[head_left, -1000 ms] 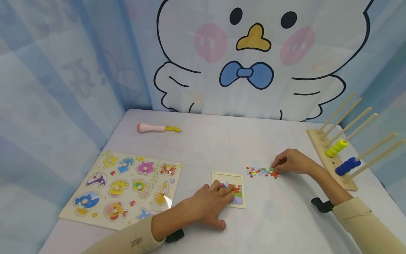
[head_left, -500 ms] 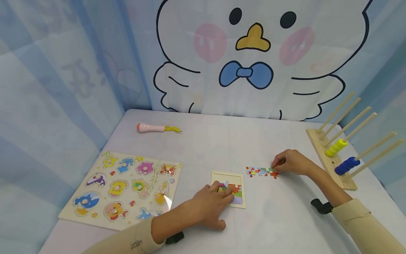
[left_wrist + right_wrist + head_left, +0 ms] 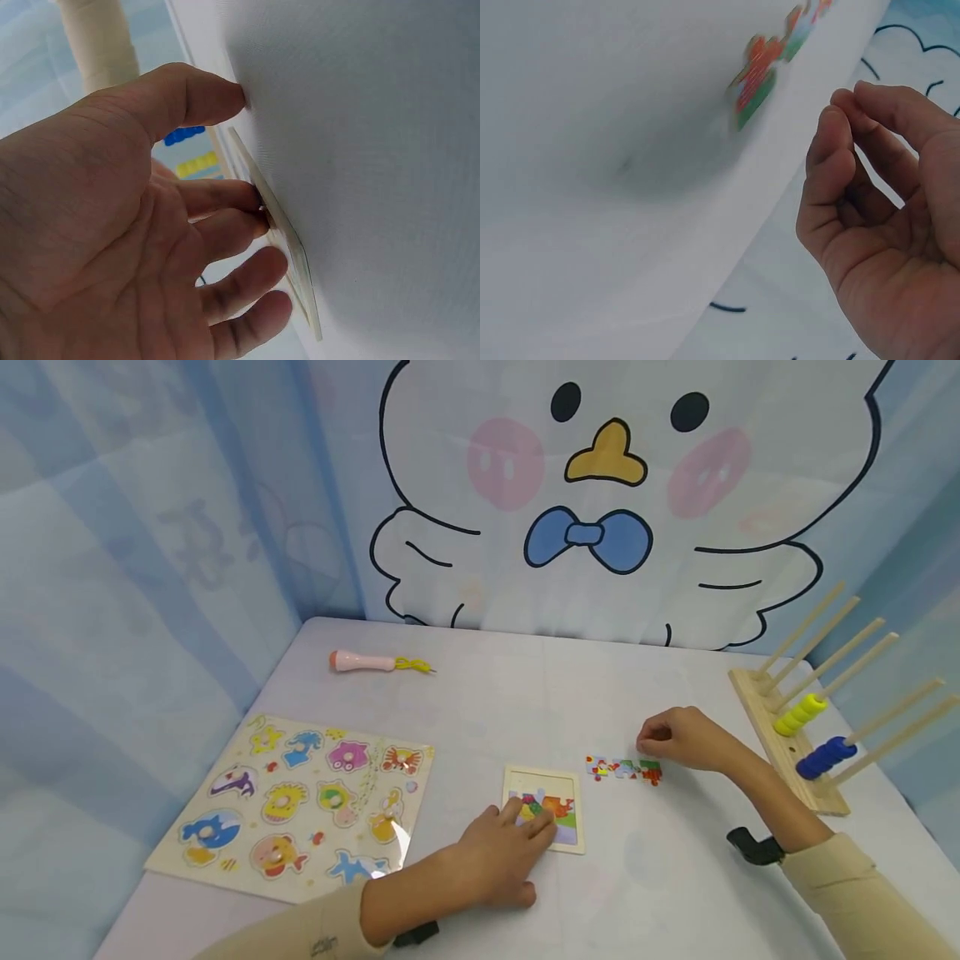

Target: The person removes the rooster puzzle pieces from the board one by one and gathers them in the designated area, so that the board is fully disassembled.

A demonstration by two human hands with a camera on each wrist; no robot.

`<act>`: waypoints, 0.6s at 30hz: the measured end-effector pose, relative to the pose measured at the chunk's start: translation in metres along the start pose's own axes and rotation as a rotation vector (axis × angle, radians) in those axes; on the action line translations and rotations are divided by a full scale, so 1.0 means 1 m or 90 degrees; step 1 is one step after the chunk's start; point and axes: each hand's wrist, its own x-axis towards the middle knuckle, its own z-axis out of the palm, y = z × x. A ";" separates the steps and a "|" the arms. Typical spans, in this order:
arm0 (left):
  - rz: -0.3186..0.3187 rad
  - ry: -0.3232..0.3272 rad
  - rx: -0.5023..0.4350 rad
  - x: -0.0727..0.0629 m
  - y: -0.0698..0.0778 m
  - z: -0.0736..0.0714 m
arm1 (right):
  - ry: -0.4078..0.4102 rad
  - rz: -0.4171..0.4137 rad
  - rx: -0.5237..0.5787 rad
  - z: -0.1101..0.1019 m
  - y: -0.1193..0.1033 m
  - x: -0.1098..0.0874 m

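Note:
In the head view my left hand (image 3: 495, 860) lies over a small framed jigsaw puzzle (image 3: 570, 818), fingertips on its picture. The left wrist view shows those fingers (image 3: 240, 285) spread along the puzzle frame (image 3: 306, 300), thumb apart from it. Several jigsaw pieces (image 3: 624, 769) with bright pictures lie in a short row right of the frame. My right hand (image 3: 686, 739) hovers just above the row's right end. Its thumb and fingers are curled with their tips together, and nothing shows between them in the right wrist view, where the end piece (image 3: 754, 82) lies apart from the fingertips.
A large knob puzzle board (image 3: 300, 806) with sea animals lies on the left, partly under my left sleeve. A pink toy microphone (image 3: 363, 662) is at the back left. On the right stands a wooden peg rack (image 3: 780, 752) with yellow and blue beads.
My right hand has let go of the end jigsaw piece and lifted slightly back from it, so the piece now shows whole. The left hand stays on the framed puzzle.

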 end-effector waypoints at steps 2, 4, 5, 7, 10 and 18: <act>-0.011 -0.014 -0.043 0.000 -0.001 0.001 | 0.003 -0.034 0.007 0.007 -0.017 0.006; -0.023 -0.028 -0.093 0.000 -0.001 0.001 | 0.000 -0.080 0.017 0.017 -0.038 0.012; -0.027 -0.035 -0.115 0.000 -0.001 0.002 | -0.006 -0.106 0.019 0.023 -0.048 0.015; -0.032 -0.043 -0.140 -0.001 -0.002 0.001 | -0.026 -0.162 0.024 0.036 -0.067 0.019; -0.031 -0.052 -0.150 -0.001 -0.003 0.001 | -0.067 -0.219 0.038 0.053 -0.090 0.024; -0.027 -0.076 -0.135 -0.001 -0.008 0.000 | -0.113 -0.235 0.026 0.074 -0.110 0.034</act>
